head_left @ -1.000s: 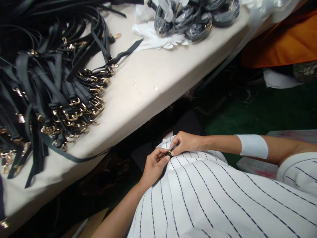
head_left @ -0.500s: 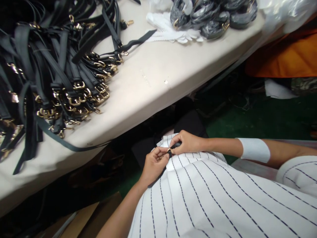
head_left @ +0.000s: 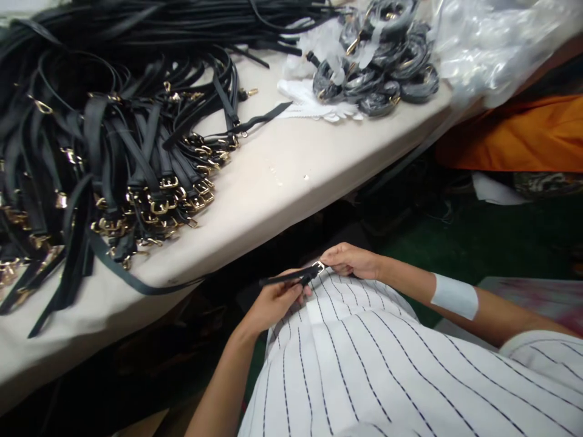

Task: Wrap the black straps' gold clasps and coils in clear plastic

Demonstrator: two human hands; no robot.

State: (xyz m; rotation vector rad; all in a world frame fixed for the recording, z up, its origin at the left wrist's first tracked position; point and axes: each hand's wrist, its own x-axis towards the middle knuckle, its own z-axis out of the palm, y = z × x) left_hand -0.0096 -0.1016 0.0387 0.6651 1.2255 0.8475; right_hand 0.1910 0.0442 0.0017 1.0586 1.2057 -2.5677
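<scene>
A black strap [head_left: 291, 277] with a small metal buckle [head_left: 319, 266] is held between my two hands over my lap. My left hand [head_left: 273, 303] is closed around the strap near the buckle, thumb on top. Fingertips of my right hand [head_left: 350, 260] pinch the buckle's far side. Part of the strap sits behind my left fingers, so its full length is hidden. Beneath both hands lies white cloth with dark dashed stripes [head_left: 337, 340].
On the pale table [head_left: 273, 182] a heap of black straps with gold buckles [head_left: 150, 164] fills the left. Farther back are plastic-wrapped coiled straps [head_left: 378, 85], white tags [head_left: 314, 106] and clear plastic bags [head_left: 487, 54]. An orange cloth [head_left: 519, 133] lies at right.
My right hand has shifted from pressing against the strap to pinching the buckle's edge. The strap's end now extends leftward above my left hand. The head view has tilted up, showing more table.
</scene>
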